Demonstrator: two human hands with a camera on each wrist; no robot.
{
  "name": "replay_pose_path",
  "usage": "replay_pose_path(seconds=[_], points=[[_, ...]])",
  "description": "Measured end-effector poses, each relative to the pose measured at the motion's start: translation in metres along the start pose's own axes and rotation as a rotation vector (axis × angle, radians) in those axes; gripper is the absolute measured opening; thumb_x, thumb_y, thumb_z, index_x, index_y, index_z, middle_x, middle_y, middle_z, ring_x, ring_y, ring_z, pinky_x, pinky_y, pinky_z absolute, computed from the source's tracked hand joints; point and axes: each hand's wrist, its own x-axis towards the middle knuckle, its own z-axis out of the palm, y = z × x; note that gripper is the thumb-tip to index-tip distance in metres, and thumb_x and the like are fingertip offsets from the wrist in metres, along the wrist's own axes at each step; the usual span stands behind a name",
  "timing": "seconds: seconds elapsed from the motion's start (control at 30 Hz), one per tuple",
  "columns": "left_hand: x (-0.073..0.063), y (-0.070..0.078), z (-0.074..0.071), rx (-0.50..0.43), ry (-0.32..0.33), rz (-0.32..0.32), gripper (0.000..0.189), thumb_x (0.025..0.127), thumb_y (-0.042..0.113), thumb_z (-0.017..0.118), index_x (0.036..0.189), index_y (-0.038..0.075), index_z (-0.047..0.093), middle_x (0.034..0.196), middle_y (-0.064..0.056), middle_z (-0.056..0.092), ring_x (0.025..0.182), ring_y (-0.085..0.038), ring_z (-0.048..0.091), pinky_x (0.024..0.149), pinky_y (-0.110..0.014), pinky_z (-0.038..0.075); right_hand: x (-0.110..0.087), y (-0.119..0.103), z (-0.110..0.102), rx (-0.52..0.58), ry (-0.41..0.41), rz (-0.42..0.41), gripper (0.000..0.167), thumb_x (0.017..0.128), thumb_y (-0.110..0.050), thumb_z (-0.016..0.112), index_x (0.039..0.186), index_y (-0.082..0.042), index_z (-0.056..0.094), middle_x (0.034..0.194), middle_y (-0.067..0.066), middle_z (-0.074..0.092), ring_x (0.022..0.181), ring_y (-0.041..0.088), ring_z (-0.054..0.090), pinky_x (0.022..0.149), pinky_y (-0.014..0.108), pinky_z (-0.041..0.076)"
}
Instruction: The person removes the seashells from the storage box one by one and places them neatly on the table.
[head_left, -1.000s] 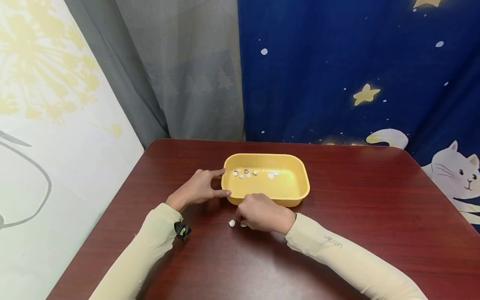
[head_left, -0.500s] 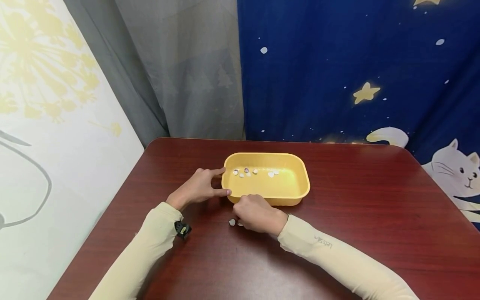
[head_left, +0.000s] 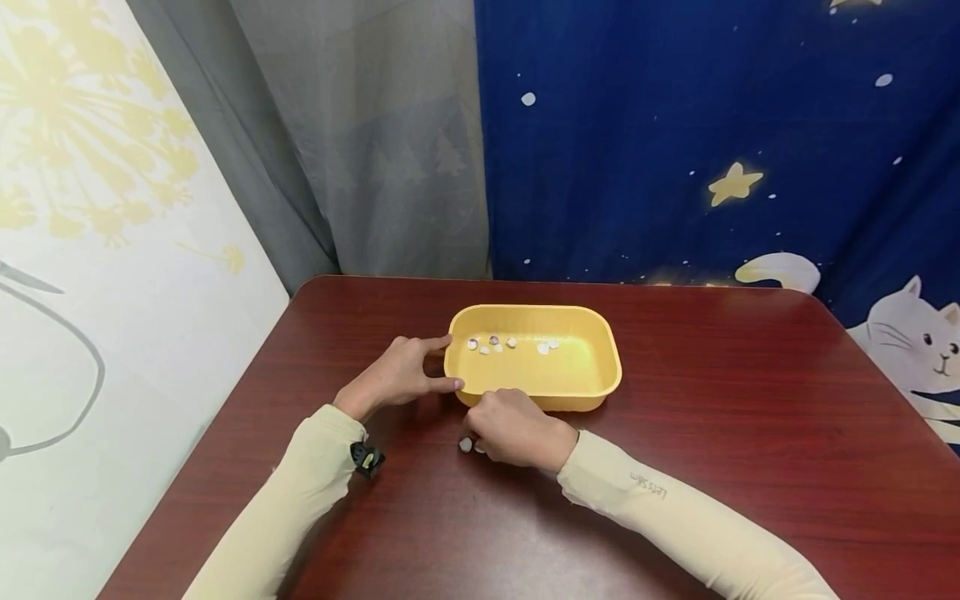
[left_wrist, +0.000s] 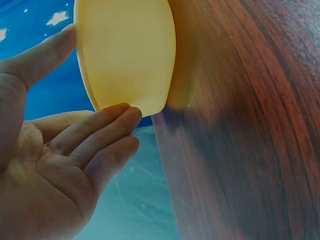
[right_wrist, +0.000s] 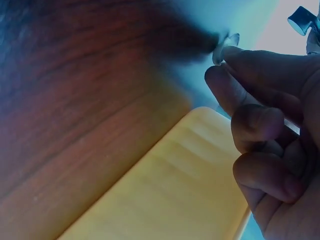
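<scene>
A yellow plastic tub (head_left: 536,393) stands on the table with several small whitish shells (head_left: 543,348) on its floor. My left hand (head_left: 397,372) touches the tub's left end, thumb and fingers spread along it and nearly straight, as the left wrist view also shows. My right hand (head_left: 513,427) is low in front of the tub, fingers curled. Its thumb and forefinger pinch a small shell (right_wrist: 227,48) at the tips. In the head view that shell (head_left: 466,445) pokes out left of the fingertips. Another pale shell (head_left: 480,447) is partly hidden below the hand.
The dark red wooden table (head_left: 720,392) extends to both sides. A grey curtain (head_left: 405,167) and a blue starry curtain (head_left: 630,150) hang behind its far edge. A white patterned wall (head_left: 90,333) is on the left.
My right hand has moved slightly left, its fingertips now at the left shell, which has turned and looks greyer. The left hand and the tub stay put.
</scene>
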Motion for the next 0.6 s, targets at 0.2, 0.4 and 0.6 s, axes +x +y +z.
replay_pose_path(seconds=[0.2, 0.4, 0.6], points=[[0.000, 0.000, 0.000, 0.015, 0.004, 0.005, 0.081, 0.085, 0.046, 0.078, 0.149, 0.006, 0.049, 0.141, -0.013, 0.062, 0.126, -0.024, 0.062, 0.101, -0.044, 0.053, -0.003, 0.003, -0.015, 0.050, -0.011, 0.008, 0.007, 0.084, -0.020, 0.078, 0.079, -0.024, 0.077, 0.069, -0.009, 0.070, 0.062, 0.011, 0.063, 0.055, 0.032, 0.054], [-0.001, 0.000, -0.001, 0.020, 0.014, 0.000, 0.080, 0.085, 0.044, 0.079, 0.148, 0.006, 0.050, 0.144, -0.012, 0.060, 0.129, -0.024, 0.061, 0.103, -0.044, 0.052, -0.004, 0.013, -0.035, 0.096, 0.008, 0.019, 0.015, 0.086, -0.025, 0.077, 0.073, -0.020, 0.070, 0.066, -0.008, 0.063, 0.064, 0.012, 0.060, 0.058, 0.030, 0.052], [0.000, 0.000, 0.000, 0.007, 0.005, 0.004, 0.081, 0.084, 0.046, 0.079, 0.148, 0.005, 0.049, 0.143, -0.013, 0.061, 0.129, -0.025, 0.061, 0.104, -0.044, 0.052, -0.004, 0.030, -0.053, 0.176, 0.016, 0.055, 0.014, 0.089, -0.026, 0.075, 0.077, -0.020, 0.073, 0.065, -0.011, 0.064, 0.063, 0.007, 0.057, 0.059, 0.026, 0.049]])
